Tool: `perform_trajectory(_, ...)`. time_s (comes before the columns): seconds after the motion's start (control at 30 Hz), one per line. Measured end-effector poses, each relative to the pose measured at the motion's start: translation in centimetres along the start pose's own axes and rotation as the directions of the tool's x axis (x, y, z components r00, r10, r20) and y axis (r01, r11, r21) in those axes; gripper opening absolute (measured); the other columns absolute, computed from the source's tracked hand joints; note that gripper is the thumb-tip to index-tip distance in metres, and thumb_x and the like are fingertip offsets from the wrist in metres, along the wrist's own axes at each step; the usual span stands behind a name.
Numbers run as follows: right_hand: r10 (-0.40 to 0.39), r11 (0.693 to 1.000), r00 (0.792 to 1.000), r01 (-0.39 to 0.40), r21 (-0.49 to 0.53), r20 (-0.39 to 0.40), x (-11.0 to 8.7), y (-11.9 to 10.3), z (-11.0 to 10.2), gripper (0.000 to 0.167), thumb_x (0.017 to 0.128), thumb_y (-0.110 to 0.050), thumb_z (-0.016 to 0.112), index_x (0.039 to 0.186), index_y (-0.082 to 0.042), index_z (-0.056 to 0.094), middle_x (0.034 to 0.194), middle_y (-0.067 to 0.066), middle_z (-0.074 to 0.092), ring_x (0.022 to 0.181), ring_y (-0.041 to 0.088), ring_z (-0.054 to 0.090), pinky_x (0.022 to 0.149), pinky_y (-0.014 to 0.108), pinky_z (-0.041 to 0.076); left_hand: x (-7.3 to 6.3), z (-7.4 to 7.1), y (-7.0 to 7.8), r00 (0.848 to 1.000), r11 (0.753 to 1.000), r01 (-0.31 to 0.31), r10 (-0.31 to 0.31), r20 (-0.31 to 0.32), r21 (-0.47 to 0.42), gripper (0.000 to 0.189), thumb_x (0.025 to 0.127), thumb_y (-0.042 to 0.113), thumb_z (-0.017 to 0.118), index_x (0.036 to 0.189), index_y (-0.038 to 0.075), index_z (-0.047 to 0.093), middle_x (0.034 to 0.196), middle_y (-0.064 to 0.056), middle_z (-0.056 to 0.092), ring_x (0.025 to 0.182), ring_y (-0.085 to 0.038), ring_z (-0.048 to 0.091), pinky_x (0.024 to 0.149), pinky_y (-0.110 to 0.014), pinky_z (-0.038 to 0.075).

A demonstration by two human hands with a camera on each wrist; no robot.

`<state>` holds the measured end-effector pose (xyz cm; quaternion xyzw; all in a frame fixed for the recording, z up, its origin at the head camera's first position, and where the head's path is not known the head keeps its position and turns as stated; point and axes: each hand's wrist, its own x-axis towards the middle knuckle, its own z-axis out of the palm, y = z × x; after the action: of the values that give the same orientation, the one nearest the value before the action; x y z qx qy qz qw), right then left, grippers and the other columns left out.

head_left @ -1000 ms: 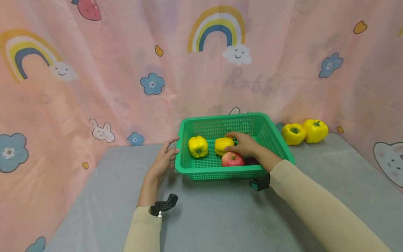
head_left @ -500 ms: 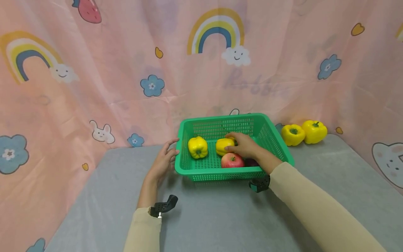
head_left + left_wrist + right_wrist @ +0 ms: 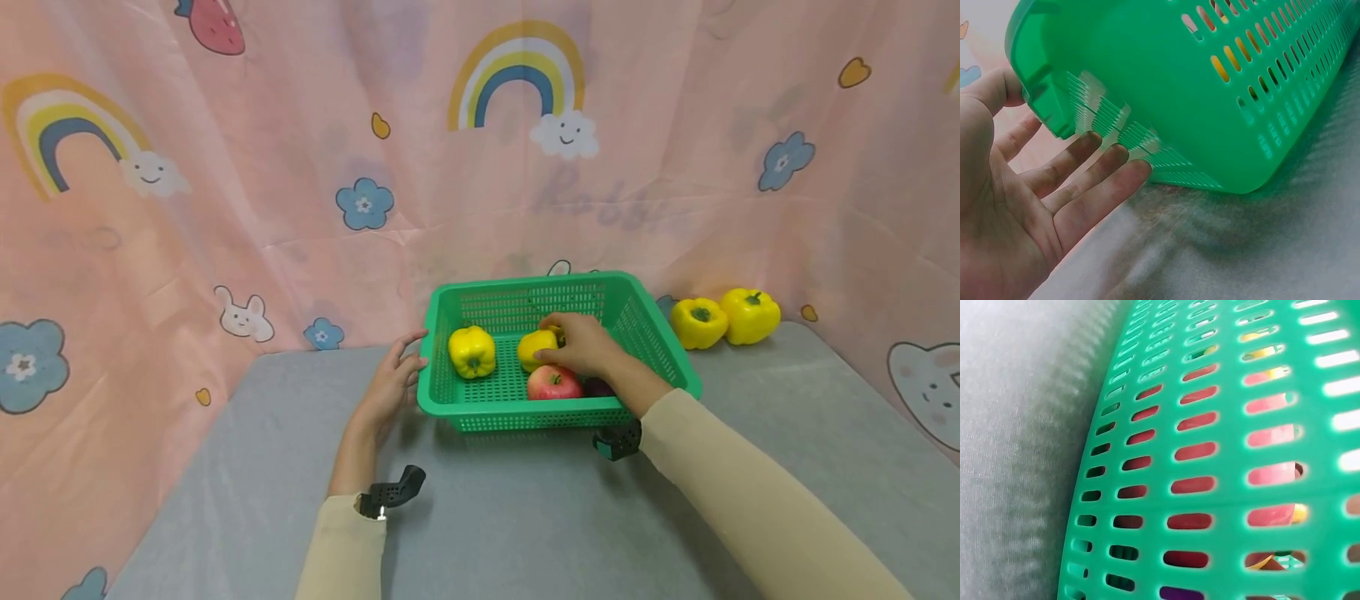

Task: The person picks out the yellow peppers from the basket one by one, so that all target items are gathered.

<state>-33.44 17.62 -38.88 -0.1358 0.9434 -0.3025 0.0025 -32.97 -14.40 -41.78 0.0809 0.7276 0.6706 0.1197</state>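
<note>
My right hand (image 3: 587,347) reaches into a green plastic basket (image 3: 525,407) and grips a yellow bell pepper (image 3: 534,348) between thumb and fingers. Right below that hand, a red apple (image 3: 553,383) lies by the near wall. Beside the apple is a dark purple thing (image 3: 597,387), mostly hidden by the wrist. A second yellow bell pepper (image 3: 472,352) sits at the basket's left end. My left hand (image 3: 1019,194) touches the left end of the basket, its thumb at the rim and its fingers extended. In the right wrist view, the slotted basket wall hides the right hand.
Two more yellow bell peppers, a nearer one (image 3: 699,323) and a farther one (image 3: 751,317), stand on the grey tabletop (image 3: 495,517) right of the basket. Close behind the table hangs a pink patterned curtain (image 3: 285,150).
The bell pepper in my right hand has shifted slightly to the right and turned a little. My left hand and the basket have stayed in place.
</note>
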Motion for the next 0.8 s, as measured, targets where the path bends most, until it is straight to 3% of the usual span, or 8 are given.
perform_trajectory(0.47, -0.001, 1.000, 1.000, 0.001, 0.003, 0.023, 0.42, 0.26, -0.05, 0.055, 0.094, -0.025, 0.071, 0.140, 0.001, 0.057, 0.136, 0.023, 0.062, 0.117, 0.036, 0.059, 0.098, 0.051, 0.052, -0.09, -0.07, 0.04, 1.000, 1.000, -0.001, 0.001, -0.004, -0.009, 0.050, 0.103, 0.021, 0.046, 0.151, 0.030, 0.037, 0.140, -0.018, 0.054, 0.111, -0.022, 0.067, 0.082, -0.034, 0.058)
perform_trajectory(0.63, 0.022, 1.000, 1.000, -0.023, -0.003, -0.007, 0.22, 0.09, -0.32, 0.053, 0.092, -0.023, 0.073, 0.137, 0.002, 0.060, 0.135, 0.024, 0.062, 0.116, 0.037, 0.060, 0.094, 0.050, 0.053, -0.03, 0.00, 0.09, 1.000, 1.000, 0.003, -0.003, 0.000, -0.007, 0.050, 0.103, 0.021, 0.047, 0.151, 0.030, 0.037, 0.142, -0.017, 0.054, 0.114, -0.021, 0.066, 0.084, -0.034, 0.058)
perform_trajectory(0.8, 0.049, 0.999, 0.999, -0.050, 0.010, 0.021, 0.26, 0.21, -0.24, 0.056, 0.093, -0.027, 0.073, 0.138, 0.002, 0.058, 0.138, 0.024, 0.060, 0.118, 0.037, 0.059, 0.096, 0.049, 0.053, -0.04, 0.11, 0.15, 1.000, 1.000, 0.005, -0.005, -0.006, -0.003, 0.050, 0.102, 0.021, 0.047, 0.151, 0.030, 0.037, 0.142, -0.017, 0.054, 0.118, -0.025, 0.065, 0.086, -0.035, 0.057)
